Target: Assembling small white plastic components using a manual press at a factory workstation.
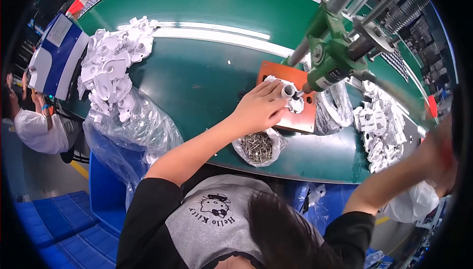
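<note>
My left hand (261, 105) holds a white plastic part (296, 105) on the orange base plate (301, 122) of a green hand press (331, 54). My fingers lie over the part, beside its upright round tube. The press tip stands close by the tube; whether they touch, I cannot tell. At the far right, my right hand (445, 153) is smeared by motion and cut by the dark rim. A blurred press lever (396, 94) runs toward that hand; its fingers and grip cannot be made out.
A clear bag of small metal pins (257, 148) lies near the front edge. White plastic parts heap at left (111, 67) and right (379, 126). Clear plastic bags (140, 116) hang over a blue bin (106, 190). A person (42, 128) sits at far left beside a blue-and-white machine (59, 54).
</note>
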`<state>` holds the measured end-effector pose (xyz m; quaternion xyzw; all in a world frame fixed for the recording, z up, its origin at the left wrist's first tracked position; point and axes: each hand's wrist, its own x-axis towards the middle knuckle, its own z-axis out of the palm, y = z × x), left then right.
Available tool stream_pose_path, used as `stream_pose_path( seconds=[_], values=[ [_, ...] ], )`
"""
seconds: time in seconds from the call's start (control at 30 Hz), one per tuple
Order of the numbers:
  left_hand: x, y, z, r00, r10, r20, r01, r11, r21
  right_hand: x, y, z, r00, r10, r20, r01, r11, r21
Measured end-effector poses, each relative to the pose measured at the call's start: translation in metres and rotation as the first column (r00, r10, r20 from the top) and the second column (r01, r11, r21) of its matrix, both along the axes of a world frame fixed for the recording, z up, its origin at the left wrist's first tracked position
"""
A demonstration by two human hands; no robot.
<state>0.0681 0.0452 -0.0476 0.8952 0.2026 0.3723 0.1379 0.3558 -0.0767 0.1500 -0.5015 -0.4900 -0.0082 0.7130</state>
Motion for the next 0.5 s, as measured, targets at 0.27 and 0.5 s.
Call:
stream_pose_path(
  seconds=[0.27,0.5],
  values=[
    [0.000,0.002,0.001,0.997,-0.014,-0.075,0.013,1.000,-0.008,-0.109,-0.097,-0.103,0.961,0.162,0.222,-0.206,0.960,0.188],
    [0.003,0.003,0.005,0.996,-0.038,-0.079,0.037,0.999,-0.003,-0.111,-0.099,-0.125,0.964,0.209,0.164,-0.238,0.954,0.182]
  ],
)
